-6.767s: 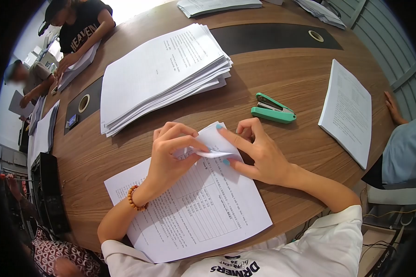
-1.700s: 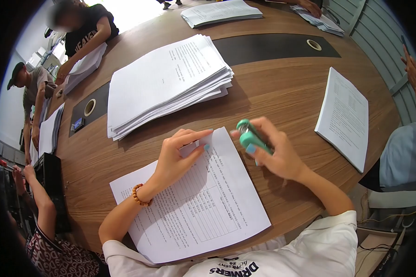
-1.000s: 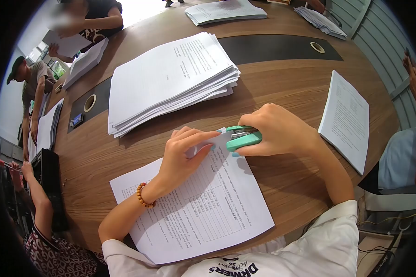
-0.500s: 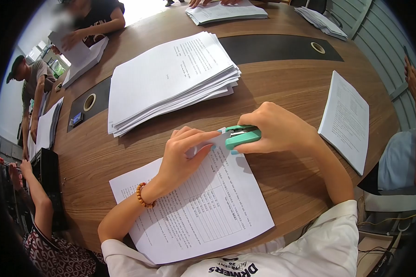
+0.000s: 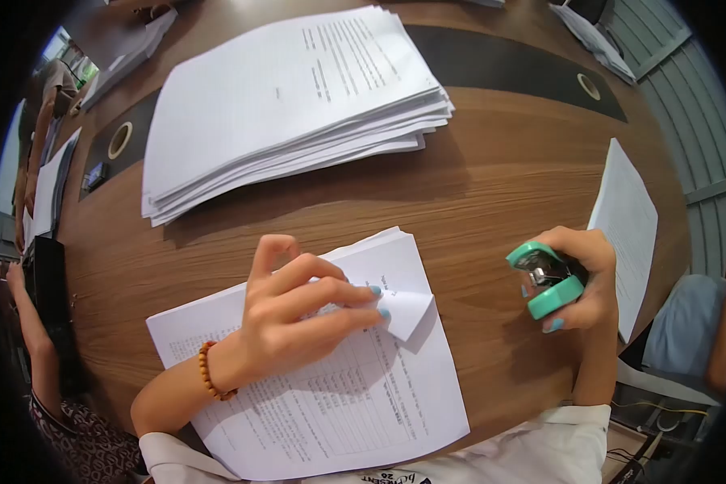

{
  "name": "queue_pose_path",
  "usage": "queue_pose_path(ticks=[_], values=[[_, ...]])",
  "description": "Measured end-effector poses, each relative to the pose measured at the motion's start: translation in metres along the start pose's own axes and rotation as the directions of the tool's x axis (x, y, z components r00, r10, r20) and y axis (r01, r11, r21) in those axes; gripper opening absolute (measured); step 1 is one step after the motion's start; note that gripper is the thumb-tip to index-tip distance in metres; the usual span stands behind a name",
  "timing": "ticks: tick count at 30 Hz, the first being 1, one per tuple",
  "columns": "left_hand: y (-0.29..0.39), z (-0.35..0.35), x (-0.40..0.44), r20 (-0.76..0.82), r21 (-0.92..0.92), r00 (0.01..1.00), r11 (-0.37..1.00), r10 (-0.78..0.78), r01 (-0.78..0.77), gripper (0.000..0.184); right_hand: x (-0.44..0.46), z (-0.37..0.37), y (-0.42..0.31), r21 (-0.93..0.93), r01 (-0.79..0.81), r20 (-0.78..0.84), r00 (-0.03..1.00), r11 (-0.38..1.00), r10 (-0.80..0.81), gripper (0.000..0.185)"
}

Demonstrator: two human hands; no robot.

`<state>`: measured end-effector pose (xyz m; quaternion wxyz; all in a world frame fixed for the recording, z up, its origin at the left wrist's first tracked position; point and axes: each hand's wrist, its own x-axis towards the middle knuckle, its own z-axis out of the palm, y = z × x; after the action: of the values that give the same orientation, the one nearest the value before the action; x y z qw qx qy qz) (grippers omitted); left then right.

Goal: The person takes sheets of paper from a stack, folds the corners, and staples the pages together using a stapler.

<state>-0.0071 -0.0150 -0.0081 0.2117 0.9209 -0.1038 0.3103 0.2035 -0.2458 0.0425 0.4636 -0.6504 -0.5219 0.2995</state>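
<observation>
Printed papers [image 5: 427, 395] lie on the wooden table in front of me. My left hand [image 5: 298, 315], with a beaded bracelet at the wrist, is over their upper part. Its fingertips hold a turned-over page corner [image 5: 411, 313], showing the blank white underside. Part of what lies under the fingers is hidden. Off to the right of the papers, my right hand [image 5: 590, 274] grips a green stapler [image 5: 557, 298]. The stapler's jaws are apart and point left, and it is clear of the papers.
A thick stack of printed sheets [image 5: 242, 105] stands beyond my papers. Another paper pile [image 5: 627, 226] lies at the right. A dark inset strip [image 5: 508, 64] with round cable holes crosses the table. Other people's arms [image 5: 36, 323] show at the left, and a person sits at the right edge.
My right hand has carried the stapler away from the papers, to the right and lower. My left hand has turned a page corner over. The camera view has shifted.
</observation>
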Motion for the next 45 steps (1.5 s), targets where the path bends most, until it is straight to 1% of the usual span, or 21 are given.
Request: queue_pose_path(ticks=[2,5,7,9,11,12,13,15,16,18,21,23,24,27,28,30,33,36,39,42,45], values=[[-0.001,-0.003,-0.002,0.058,0.015,0.998,1.0,0.019,-0.02,0.017,0.0,0.001,0.013,-0.005,-0.017,-0.008,1.0,1.0,0.017,0.054],[0.001,-0.008,0.0,0.116,-0.002,0.993,0.999,-0.032,0.032,0.019,0.005,0.006,0.016,-0.032,-0.057,-0.004,0.998,0.998,0.057,0.057],[0.002,-0.007,0.004,0.113,-0.036,0.992,0.998,-0.051,0.055,0.021,0.011,0.012,0.015,-0.195,0.001,0.037,0.999,0.981,0.007,0.058],[0.002,-0.007,0.01,0.109,-0.055,0.984,0.988,-0.14,0.147,0.025,0.012,0.022,0.018,-0.206,0.01,0.071,0.997,0.979,0.005,0.056],[-0.001,-0.006,0.011,0.106,-0.091,0.982,0.982,-0.155,0.165,0.028,0.011,0.036,0.013,-0.356,0.0,-0.019,1.0,0.935,-0.007,0.056],[-0.003,-0.005,0.012,0.109,-0.121,0.981,0.977,-0.162,0.174,0.033,0.009,0.046,0.014,-0.295,-0.026,-0.13,0.991,0.955,-0.013,0.054],[-0.003,-0.004,0.012,0.093,-0.139,0.98,0.972,-0.177,0.189,0.033,0.009,0.044,0.009,-0.309,-0.036,-0.11,0.994,0.95,0.002,0.054],[-0.005,-0.001,0.011,0.077,-0.12,0.984,0.978,-0.161,0.169,0.039,0.015,0.037,-0.001,-0.379,-0.026,-0.031,0.999,0.925,0.015,0.05],[-0.007,0.0,0.01,0.077,-0.142,0.986,0.977,-0.147,0.157,0.044,0.018,0.036,-0.004,-0.35,-0.023,-0.03,0.999,0.936,0.014,0.048],[-0.008,0.009,0.002,0.032,-0.156,0.984,0.972,-0.176,0.178,0.045,0.028,0.035,-0.011,-0.373,-0.028,-0.003,1.0,0.927,0.029,0.043],[-0.013,0.015,-0.007,0.03,-0.153,0.976,0.964,-0.217,0.219,0.047,0.043,0.039,-0.015,-0.406,-0.004,0.032,0.999,0.914,0.018,0.039],[-0.014,0.019,-0.007,-0.036,-0.186,0.984,0.968,-0.177,0.167,0.046,0.05,0.042,-0.017,-0.436,0.06,0.089,0.996,0.898,-0.023,0.039],[-0.016,0.021,-0.009,-0.062,-0.193,0.985,0.97,-0.16,0.145,0.045,0.051,0.044,-0.018,-0.438,0.029,0.082,0.997,0.898,0.007,0.038],[-0.018,0.022,-0.011,-0.074,-0.267,0.983,0.953,-0.166,0.141,0.044,0.054,0.042,-0.018,-0.484,0.084,0.113,0.993,0.871,-0.033,0.037],[-0.018,0.019,-0.01,-0.04,-0.217,0.987,0.965,-0.157,0.144,0.043,0.055,0.042,-0.02,-0.488,0.09,0.113,0.993,0.868,-0.039,0.037],[-0.017,0.015,-0.008,-0.007,-0.165,0.989,0.976,-0.148,0.145,0.042,0.055,0.041,-0.023,-0.528,0.072,0.157,0.987,0.846,0.014,0.036],[-0.013,0.015,-0.004,-0.064,-0.205,0.99,0.973,-0.122,0.106,0.042,0.056,0.041,-0.021,-0.555,0.103,0.187,0.982,0.825,0.004,0.033],[-0.012,0.013,-0.004,-0.021,-0.175,0.99,0.975,-0.14,0.134,0.041,0.056,0.043,-0.021,-0.532,0.116,0.174,0.984,0.839,-0.026,0.031],[-0.014,0.014,-0.005,-0.034,-0.191,0.988,0.971,-0.152,0.143,0.042,0.056,0.042,-0.019,-0.534,0.119,0.18,0.983,0.837,-0.025,0.032],[-0.015,0.011,-0.006,0.039,-0.088,0.991,0.987,-0.128,0.131,0.041,0.056,0.044,-0.018,-0.516,0.098,0.146,0.989,0.851,-0.026,0.032],[-0.013,0.011,-0.005,0.024,-0.11,0.988,0.981,-0.155,0.157,0.041,0.058,0.046,-0.016,-0.551,0.136,0.134,0.988,0.823,-0.073,0.032]])
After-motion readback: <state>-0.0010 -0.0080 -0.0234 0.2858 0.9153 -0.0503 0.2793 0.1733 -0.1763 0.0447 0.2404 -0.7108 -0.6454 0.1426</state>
